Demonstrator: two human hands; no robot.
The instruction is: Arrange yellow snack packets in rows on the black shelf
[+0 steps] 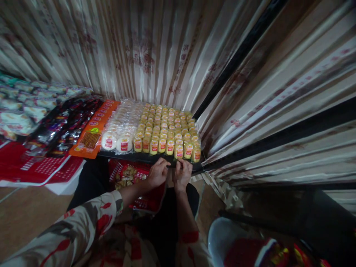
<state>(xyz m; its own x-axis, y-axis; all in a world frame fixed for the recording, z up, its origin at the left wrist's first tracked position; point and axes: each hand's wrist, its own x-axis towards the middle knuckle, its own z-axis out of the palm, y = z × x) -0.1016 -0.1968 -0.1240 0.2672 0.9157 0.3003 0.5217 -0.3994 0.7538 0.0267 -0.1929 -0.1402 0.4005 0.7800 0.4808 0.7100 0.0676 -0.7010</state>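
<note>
My left hand [158, 172] is at the front edge of a dark shelf [133, 157], its fingers curled and thumb side turned right. Close beside it, my right hand [183, 175] is bent at the same edge, fingertips just below the front yellow packs. Whatever lies between the fingers of either hand is too small and dim to make out. Rows of small yellow wrapped snacks [162, 145] with red and white labels stand on the shelf right above both hands. Below my left forearm a red printed sheet or bag [146, 203] with pictures of food hangs down.
Left of the yellow snacks are round white wrapped cakes [124, 142], an orange packet [96, 124], dark shiny packets [62, 124] and white packs [36, 105]. A pleated curtain [155, 48] with dark poles [236, 63] stands behind. A pale tub [219, 237] sits lower right.
</note>
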